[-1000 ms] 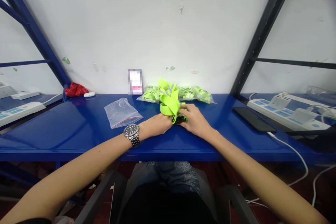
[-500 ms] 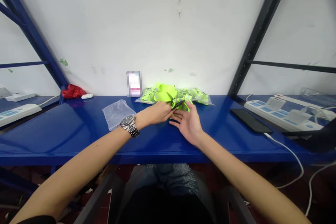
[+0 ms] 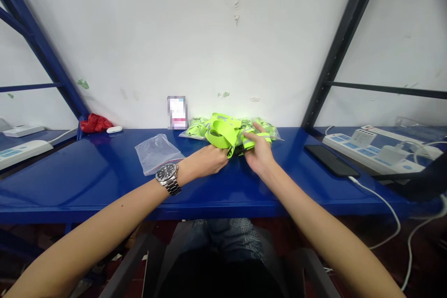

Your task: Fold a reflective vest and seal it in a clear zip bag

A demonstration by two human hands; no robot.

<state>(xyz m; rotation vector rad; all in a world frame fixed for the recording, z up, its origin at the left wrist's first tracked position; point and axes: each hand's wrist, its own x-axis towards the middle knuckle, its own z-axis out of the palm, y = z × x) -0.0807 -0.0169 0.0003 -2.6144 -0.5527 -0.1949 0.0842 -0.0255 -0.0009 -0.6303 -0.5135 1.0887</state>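
Note:
A bundle of neon yellow-green reflective strap [image 3: 225,132] with grey stripes lies looped between my hands above the blue table. My left hand [image 3: 210,159], with a steel watch on its wrist, is closed on the bundle's left lower side; its fingertips are hidden. On the right, my right hand [image 3: 260,152] grips the folded straps, thumb on top and fingers around the near side. Small black parts show between the hands. Behind the bundle lie clear bags [image 3: 197,128] with similar yellow-green straps. An opened-out clear plastic bag [image 3: 155,151] rests left of my left hand.
The blue table [image 3: 104,177] meets a white wall. A phone [image 3: 177,112] leans upright there. A red crumpled bag [image 3: 96,123] and a white case [image 3: 114,129] sit far left. At right are a dark phone [image 3: 330,159] on a cable and a power strip [image 3: 370,153].
My right hand has moved slightly right and closed from spread fingers onto the straps. The bundle is now gathered between both hands, and its loop has come nearer to me.

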